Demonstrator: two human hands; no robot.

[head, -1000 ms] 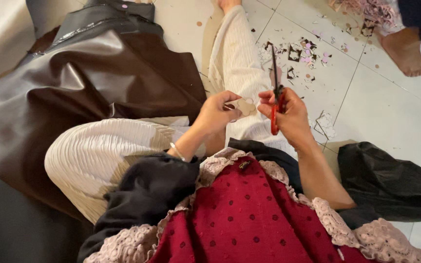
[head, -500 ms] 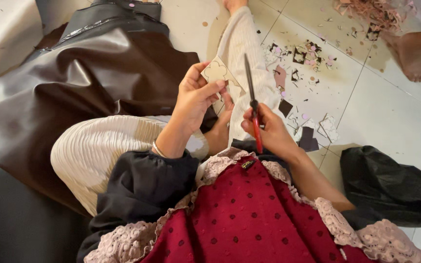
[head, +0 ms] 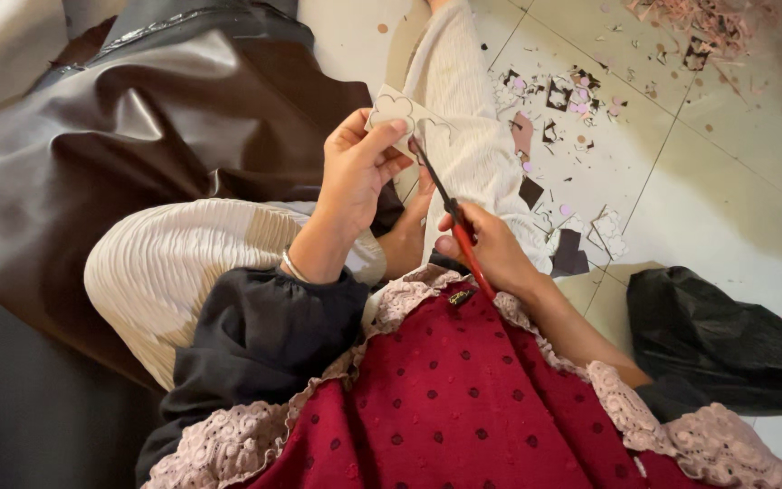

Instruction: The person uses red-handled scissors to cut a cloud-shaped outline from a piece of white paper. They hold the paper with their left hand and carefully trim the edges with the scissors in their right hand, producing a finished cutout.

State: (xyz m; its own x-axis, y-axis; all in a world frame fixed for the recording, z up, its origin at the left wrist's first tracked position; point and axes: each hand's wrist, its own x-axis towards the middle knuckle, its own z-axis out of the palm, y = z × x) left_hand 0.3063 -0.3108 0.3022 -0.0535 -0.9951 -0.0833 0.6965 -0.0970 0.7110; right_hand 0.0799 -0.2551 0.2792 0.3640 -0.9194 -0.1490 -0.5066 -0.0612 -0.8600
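Our left hand pinches the thin, floppy-looking card piece by its lower edge while our right hand grips the red-handled scissors, blades at the card.

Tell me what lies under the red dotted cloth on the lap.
The red dotted cloth with its pink lace edge covers the lap. A black sleeve and cream trousers emerge from beneath it; anything else under it is hidden.

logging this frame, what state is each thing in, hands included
left hand: raised, pinching the card piece
card piece: held up, partly cut
right hand: gripping the scissors
scissors: blades at the card's lower edge
paper scraps: scattered over the floor tiles
black bag: lying crumpled
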